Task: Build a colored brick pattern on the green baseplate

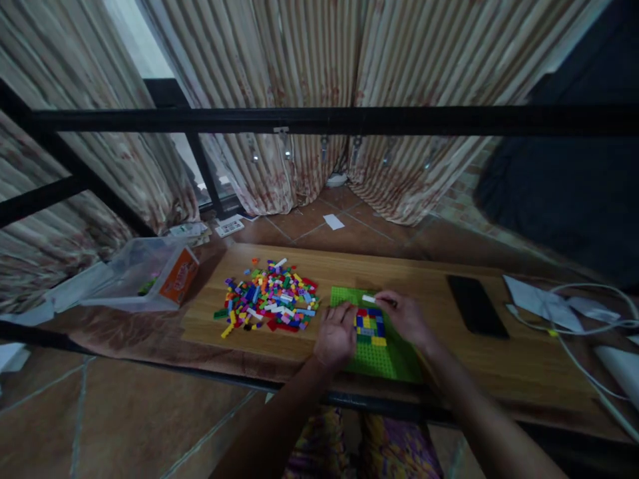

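Note:
A green baseplate (379,362) lies on the wooden board, with a block of yellow, blue, red and grey bricks (370,324) built on it. My right hand (403,315) pinches a long white brick (369,299) by its right end, over the far part of the baseplate. Across the baseplate's left edge rests my left hand (336,334), fingers stretched forward beside the built bricks and holding nothing visible. To its left spreads a heap of loose mixed-colour bricks (272,296).
A clear plastic box (144,273) with an orange label stands left of the wooden board (424,279). On the right lie a black phone (476,306), white papers (542,304) and a looped white cable (592,327). A dark metal bar (319,121) crosses beyond the board, before curtains.

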A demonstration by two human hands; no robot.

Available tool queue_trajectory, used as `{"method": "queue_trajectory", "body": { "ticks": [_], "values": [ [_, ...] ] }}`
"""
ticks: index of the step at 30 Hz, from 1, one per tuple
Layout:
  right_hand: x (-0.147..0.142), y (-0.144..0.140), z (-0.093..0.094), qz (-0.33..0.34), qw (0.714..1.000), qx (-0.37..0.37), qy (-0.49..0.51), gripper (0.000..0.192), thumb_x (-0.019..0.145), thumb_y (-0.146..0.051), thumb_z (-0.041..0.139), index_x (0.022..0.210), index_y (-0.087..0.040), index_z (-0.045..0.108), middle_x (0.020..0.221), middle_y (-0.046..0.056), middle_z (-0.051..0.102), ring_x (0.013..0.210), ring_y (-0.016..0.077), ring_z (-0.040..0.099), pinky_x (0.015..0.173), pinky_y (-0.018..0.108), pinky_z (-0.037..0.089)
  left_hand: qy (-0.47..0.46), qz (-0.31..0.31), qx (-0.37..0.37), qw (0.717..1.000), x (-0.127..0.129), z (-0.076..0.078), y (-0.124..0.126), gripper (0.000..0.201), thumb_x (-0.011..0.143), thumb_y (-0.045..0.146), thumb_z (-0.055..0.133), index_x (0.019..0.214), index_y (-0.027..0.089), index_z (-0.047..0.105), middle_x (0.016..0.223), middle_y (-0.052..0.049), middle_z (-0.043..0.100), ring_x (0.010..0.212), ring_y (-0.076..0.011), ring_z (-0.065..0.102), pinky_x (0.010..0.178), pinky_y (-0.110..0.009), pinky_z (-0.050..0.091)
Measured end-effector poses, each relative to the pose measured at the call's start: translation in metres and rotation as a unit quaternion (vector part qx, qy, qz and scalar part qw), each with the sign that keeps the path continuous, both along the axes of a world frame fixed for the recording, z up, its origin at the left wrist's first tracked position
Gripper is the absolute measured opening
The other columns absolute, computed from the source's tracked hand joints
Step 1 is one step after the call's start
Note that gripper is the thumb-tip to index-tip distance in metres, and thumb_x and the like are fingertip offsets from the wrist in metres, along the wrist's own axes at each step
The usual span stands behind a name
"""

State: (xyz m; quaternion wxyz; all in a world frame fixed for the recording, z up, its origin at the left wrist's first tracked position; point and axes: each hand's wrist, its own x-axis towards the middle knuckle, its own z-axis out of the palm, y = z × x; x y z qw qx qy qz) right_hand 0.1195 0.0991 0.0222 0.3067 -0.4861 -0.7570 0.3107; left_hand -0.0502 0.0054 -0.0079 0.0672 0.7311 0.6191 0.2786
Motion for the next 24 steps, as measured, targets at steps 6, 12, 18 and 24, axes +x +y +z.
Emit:
{"method": "queue_trajectory", "body": {
  "ticks": [6, 12, 18, 24],
  "values": [
    [-0.005, -0.007, -0.009, 0.026, 0.999, -0.016, -0.036, 0.018, 0.084, -0.030, 0.053, 0.081, -0.022, 0.070, 0.085, 0.003, 0.071, 0.082, 0.0190, 0.064, 0.078, 0.032, 0.047, -0.026, 0.009, 0.019, 0.999, -0.002, -0.003, 0.000, 0.039, 0.086, 0.015, 0.044, 0.122, 0.016, 0.058, 0.130, -0.012, 0.056, 0.117, -0.0230, 0.051, 0.103, -0.043, 0.041],
    [-0.003, 0.000, -0.006, 0.068, 0.996, -0.001, -0.053, 0.017, 0.085, -0.027, 0.055, 0.080, -0.022, 0.071, 0.084, 0.003, 0.070, 0.083, 0.0184, 0.062, 0.080, 0.032, 0.045, -0.009, 0.012, 0.018, 1.000, -0.001, 0.000, 0.001, 0.042, 0.086, 0.013, 0.043, 0.126, 0.013, 0.054, 0.129, -0.013, 0.056, 0.120, -0.0223, 0.049, 0.104, -0.041, 0.040],
    [-0.001, 0.004, -0.002, 0.094, 0.993, -0.023, -0.067, 0.016, 0.083, -0.022, 0.057, 0.082, -0.021, 0.073, 0.085, 0.004, 0.071, 0.082, 0.0185, 0.063, 0.078, 0.031, 0.045, 0.065, 0.009, -0.022, 0.998, 0.000, 0.005, 0.004, 0.050, 0.085, 0.012, 0.043, 0.133, 0.022, 0.052, 0.133, -0.010, 0.053, 0.117, -0.0252, 0.050, 0.100, -0.044, 0.040],
    [-0.002, 0.009, -0.001, 0.076, 0.993, -0.064, -0.059, 0.013, 0.079, -0.020, 0.061, 0.078, -0.020, 0.075, 0.082, 0.004, 0.073, 0.078, 0.0183, 0.065, 0.073, 0.029, 0.046, 0.095, 0.012, -0.010, 0.995, 0.001, 0.003, 0.005, 0.048, 0.086, 0.014, 0.044, 0.133, 0.021, 0.053, 0.135, -0.010, 0.054, 0.114, -0.0256, 0.051, 0.098, -0.043, 0.040]
  ]
}}
